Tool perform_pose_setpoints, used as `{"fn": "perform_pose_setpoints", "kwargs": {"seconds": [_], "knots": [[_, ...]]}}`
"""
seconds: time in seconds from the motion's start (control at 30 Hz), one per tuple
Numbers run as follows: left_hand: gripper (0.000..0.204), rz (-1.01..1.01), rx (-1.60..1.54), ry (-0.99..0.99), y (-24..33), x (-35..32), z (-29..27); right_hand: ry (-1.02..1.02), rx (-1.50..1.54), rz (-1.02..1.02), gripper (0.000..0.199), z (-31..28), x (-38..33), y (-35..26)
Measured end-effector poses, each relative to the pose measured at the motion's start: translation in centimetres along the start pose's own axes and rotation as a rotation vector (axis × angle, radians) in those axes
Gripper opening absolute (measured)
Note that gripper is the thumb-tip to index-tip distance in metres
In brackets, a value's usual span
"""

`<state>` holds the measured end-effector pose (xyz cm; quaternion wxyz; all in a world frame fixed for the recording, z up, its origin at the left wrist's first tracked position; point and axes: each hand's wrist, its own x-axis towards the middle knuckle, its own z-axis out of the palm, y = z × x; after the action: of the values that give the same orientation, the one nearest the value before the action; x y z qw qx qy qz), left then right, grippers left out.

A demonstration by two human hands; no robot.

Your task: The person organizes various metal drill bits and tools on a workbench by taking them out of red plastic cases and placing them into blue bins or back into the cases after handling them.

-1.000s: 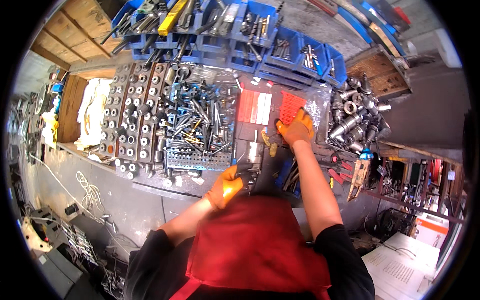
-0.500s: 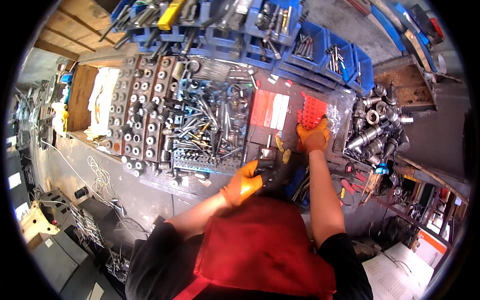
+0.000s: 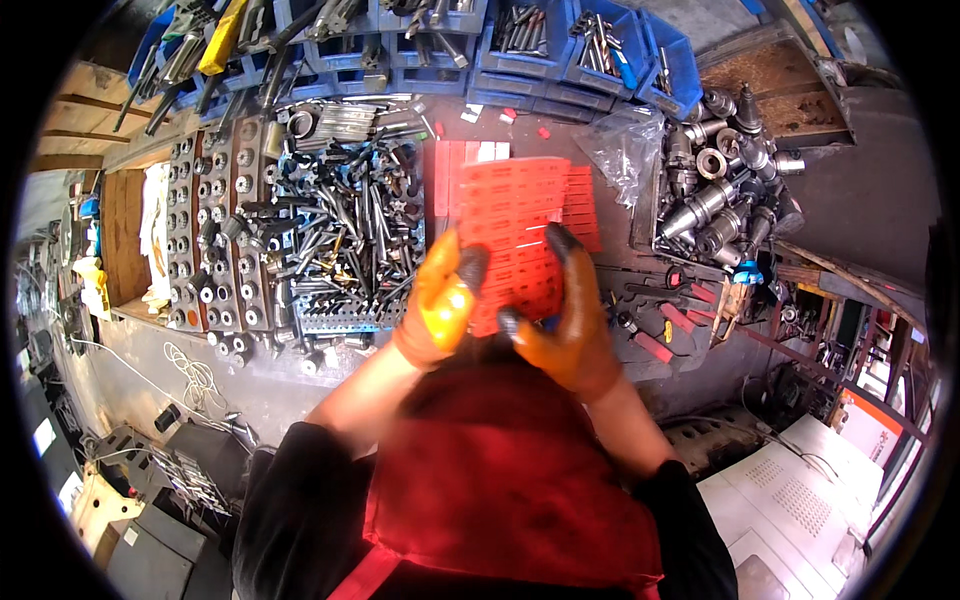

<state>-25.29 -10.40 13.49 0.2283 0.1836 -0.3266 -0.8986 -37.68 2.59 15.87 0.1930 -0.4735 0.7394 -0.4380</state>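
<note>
Between my two gloved hands is a red rectangular panel point(image 3: 512, 225), marked with rows of small dark print and slots. My left hand point(image 3: 438, 305), in an orange glove with dark fingertips, grips its left edge. On the lower right edge, my right hand point(image 3: 572, 320) closes with dark-tipped fingers along the side and thumb near the bottom corner. Behind the panel's right side another red slotted piece point(image 3: 580, 205) shows on the bench. Red and white strips point(image 3: 450, 165) lie partly hidden behind its upper left.
Left of my hands, many loose cutting tools point(image 3: 365, 215) lie heaped beside racks of round collets point(image 3: 215, 225). Blue bins point(image 3: 525, 55) line the back. At right are a tray of metal tool holders point(image 3: 725, 190), a clear plastic bag point(image 3: 625, 150) and red-handled tools point(image 3: 655, 345).
My right hand has come back from the red grid on the bench, and my left hand has moved up. Both now hold the red panel before me. The view has shifted right.
</note>
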Motion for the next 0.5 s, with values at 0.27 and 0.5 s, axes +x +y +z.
{"fn": "perform_pose_setpoints", "kwargs": {"seconds": [0.27, 0.5], "knots": [[0.042, 0.08, 0.244, -0.029, 6.1, -4.7, 1.7, 0.046, 0.472, 0.06, 0.041, -2.5, -0.5, -6.8], [0.047, 0.153, 0.167, -0.056, 7.2, -7.0, 3.8, 0.087, 0.473, 0.039, 0.037, -2.6, -1.9, -9.6]]}}
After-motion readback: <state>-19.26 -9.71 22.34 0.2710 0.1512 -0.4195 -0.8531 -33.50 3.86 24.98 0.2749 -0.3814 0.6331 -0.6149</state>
